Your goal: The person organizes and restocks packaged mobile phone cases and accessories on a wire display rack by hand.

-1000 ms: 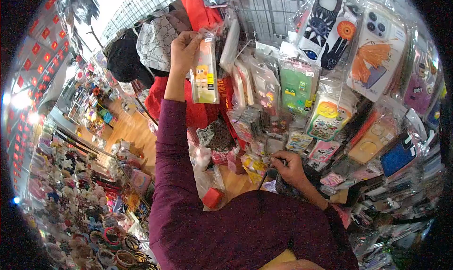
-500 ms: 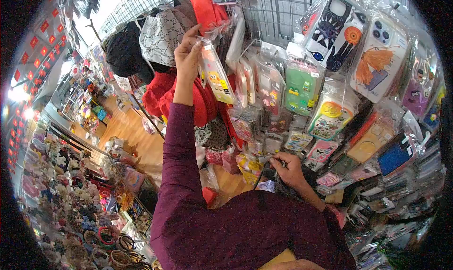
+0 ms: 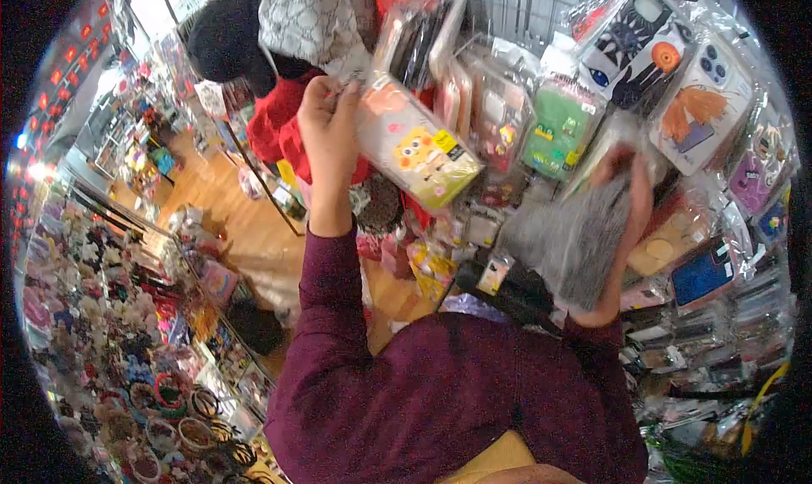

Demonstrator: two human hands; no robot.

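in the head view, the left hand (image 3: 330, 133) is raised in front of the caps and pinches the upper left end of a packet (image 3: 406, 142) between thumb and fingers. the packet is clear, with a yellow cartoon face on it and a yellow and black label (image 3: 454, 150) near its right edge. it hangs tilted, its free end slanting down to the right, in front of the other packets on the rack. the right hand (image 3: 630, 201) is up on the other side, well apart from the left, and holds a grey cloth (image 3: 562, 247) that spreads leftward from the palm. hand and cloth are both blurred, so how each finger bends cannot be told.

behind the left hand are a black cap (image 3: 224, 36), a patterned cap (image 3: 309, 23) and some red cloth (image 3: 279, 125). between the hands, a bagged green case (image 3: 554, 137) hangs from the wire grid (image 3: 545, 6). above and beyond the right hand hang a black and white case (image 3: 630, 40) and one with an orange print (image 3: 698, 112); a blue case (image 3: 702, 277) is lower right. wooden floor (image 3: 228, 205) shows at the left, with headbands (image 3: 194, 433) crowded at the lower left.
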